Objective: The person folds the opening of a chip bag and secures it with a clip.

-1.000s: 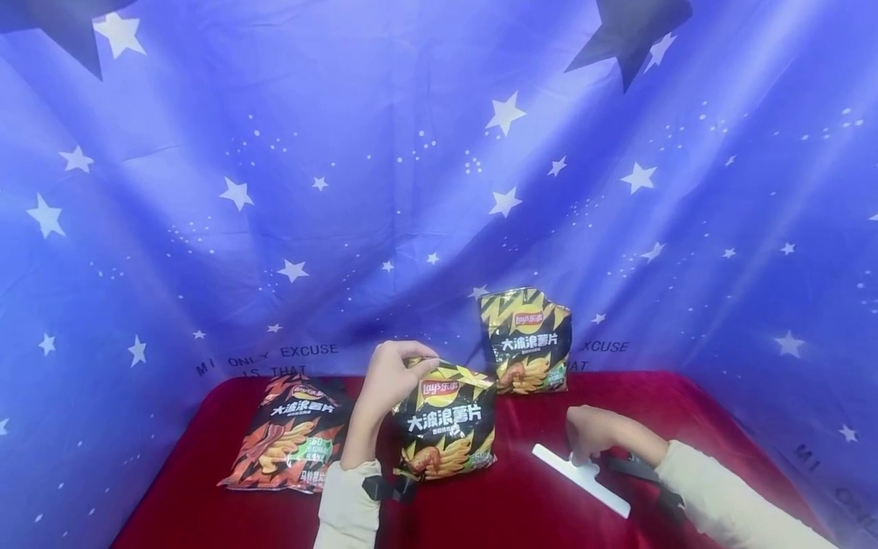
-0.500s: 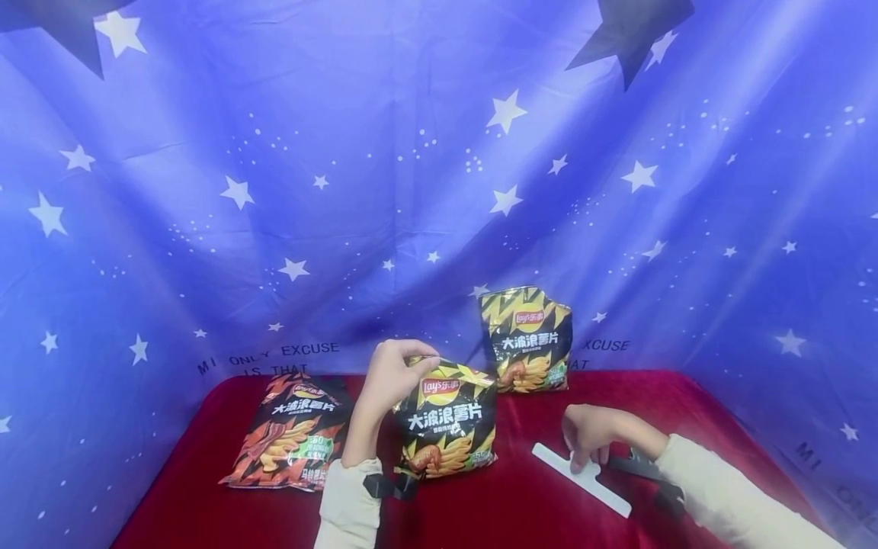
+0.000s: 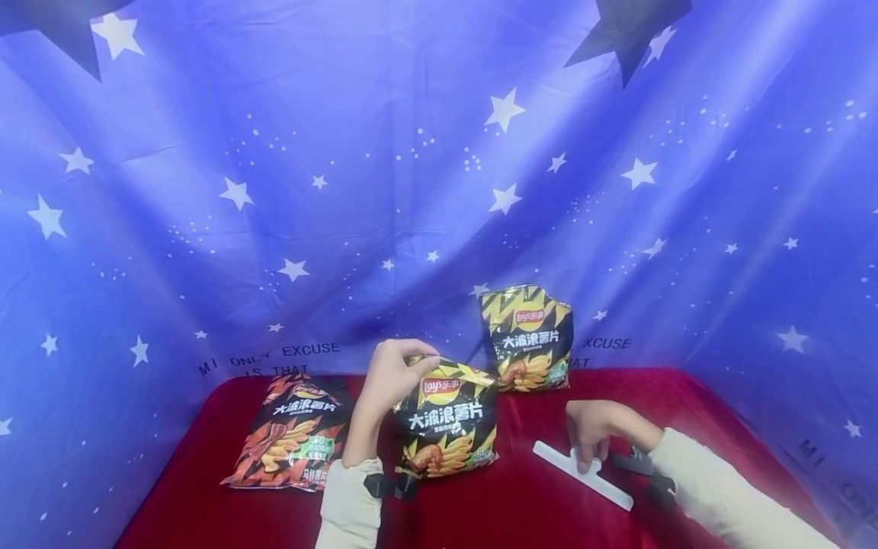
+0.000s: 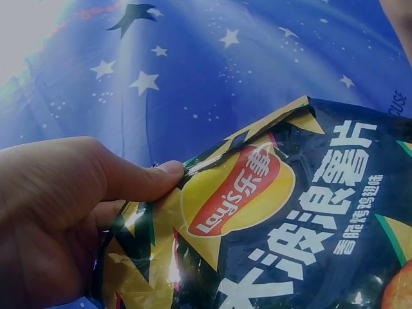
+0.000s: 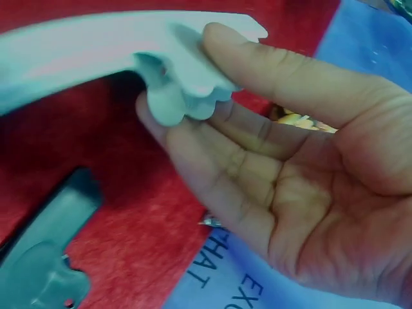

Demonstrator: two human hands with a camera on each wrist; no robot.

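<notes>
My left hand pinches the top left corner of a black and yellow chip bag, which stands on the table. In the left wrist view, the thumb presses on the bag's front beside the logo, near its folded top edge; the other fingers are mostly hidden behind it. Out to the right, my right hand holds a white bag clip over the table. The right wrist view shows thumb and fingers on the clip's scalloped handle. Beneath it lies a dark grey bag clip, partly covered by the right wrist in the head view.
A red and black chip bag lies left of the left forearm. Another black and yellow bag, its top right corner cut away, stands at the table's back edge. Red cloth covers the table; a blue starry curtain hangs behind.
My right hand has risen slightly with the white bag clip, and its fingers have shifted a little on the handle. The left hand and its chip bag stay where they were.
</notes>
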